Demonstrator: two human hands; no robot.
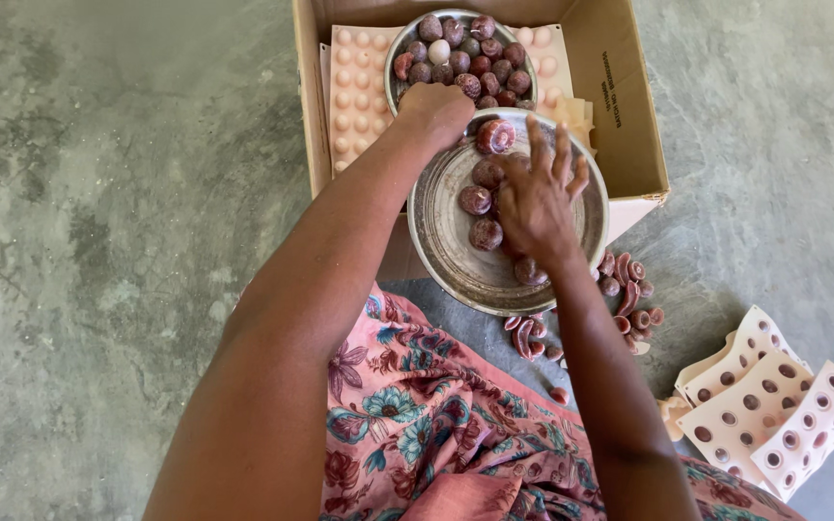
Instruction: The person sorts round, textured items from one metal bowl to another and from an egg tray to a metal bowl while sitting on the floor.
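Note:
A round metal plate [456, 251] lies in front of me, partly over the edge of a cardboard box [620, 106], with a few dark purple-brown balls [476, 200] on it. My right hand [536, 198] rests palm down on the plate with fingers spread over the balls, gripping none. My left hand [433, 109] is closed at the near rim of a smaller metal bowl [407, 43] inside the box; what it holds is hidden. That bowl is heaped with several dark balls and one pale one [439, 51]. One ball [494, 136] lies between the two hands.
A pink dimpled tray [356, 87] lines the box bottom. Curved reddish shell pieces [626, 289] are scattered on the concrete floor right of the plate. Cream moulded trays with round holes [774, 410] lie at lower right. My pink floral garment [417, 425] covers my lap.

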